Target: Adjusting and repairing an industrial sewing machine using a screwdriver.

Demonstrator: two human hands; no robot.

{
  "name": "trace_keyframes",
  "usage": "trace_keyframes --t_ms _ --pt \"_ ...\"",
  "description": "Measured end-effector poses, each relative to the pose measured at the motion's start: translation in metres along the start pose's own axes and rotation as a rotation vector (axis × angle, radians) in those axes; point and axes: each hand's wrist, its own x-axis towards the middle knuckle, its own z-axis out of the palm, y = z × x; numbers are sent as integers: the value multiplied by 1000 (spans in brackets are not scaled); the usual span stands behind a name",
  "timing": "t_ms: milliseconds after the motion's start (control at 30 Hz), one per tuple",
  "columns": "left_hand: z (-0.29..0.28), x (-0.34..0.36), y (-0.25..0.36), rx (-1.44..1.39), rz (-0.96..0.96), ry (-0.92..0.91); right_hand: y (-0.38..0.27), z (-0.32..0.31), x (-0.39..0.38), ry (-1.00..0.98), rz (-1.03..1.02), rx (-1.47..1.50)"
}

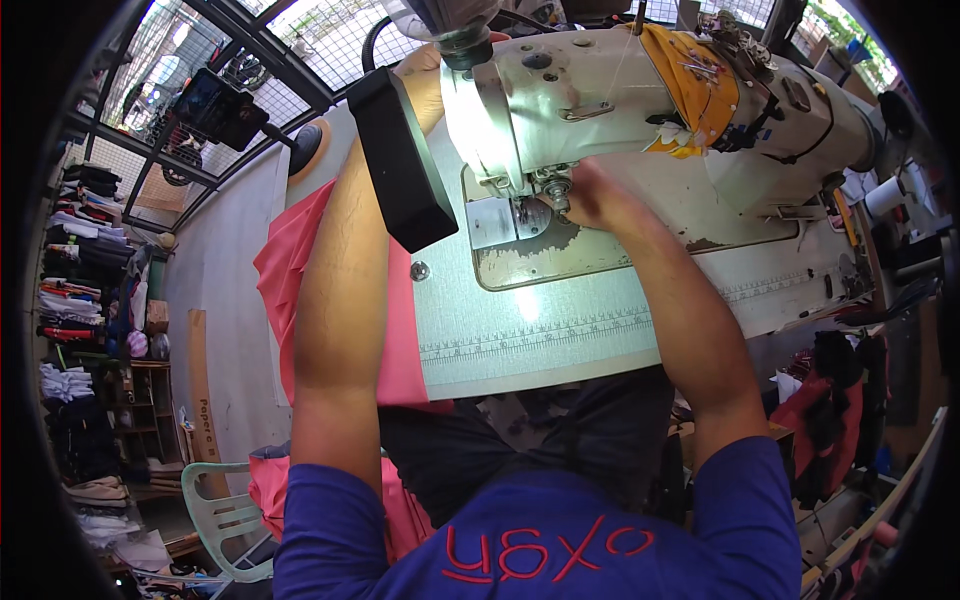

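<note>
A pale industrial sewing machine (pixel 590 120) stands across the table, its lamp lighting the needle area. My left arm reaches far past the machine's head end, and my left hand (pixel 420 62) is beside its upper part. The fingers there are hidden behind the machine. My right hand (pixel 597 197) is at the needle area, close to the round thread tension knob (pixel 555 187); its fingertips are out of sight behind the machine parts. Beneath my left forearm lies pink cloth (pixel 405 345), hanging over the table's front edge.
A black box-shaped object (pixel 402 165) juts out over my left forearm. Yellow cloth with pins (pixel 690 80) wraps the machine arm. A measuring tape (pixel 560 333) runs along the table front. A green plastic chair (pixel 208 510) holds more pink cloth at lower left; stacked fabrics (pixel 75 300) line the left.
</note>
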Motion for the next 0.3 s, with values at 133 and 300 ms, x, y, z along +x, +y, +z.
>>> trace_keyframes --t_ms 133,300 --pt "-6 -1 9 -51 29 -137 54 31 23 38 -48 442" --pt "48 -7 40 -86 -132 -72 20 9 9 6 -60 -1"
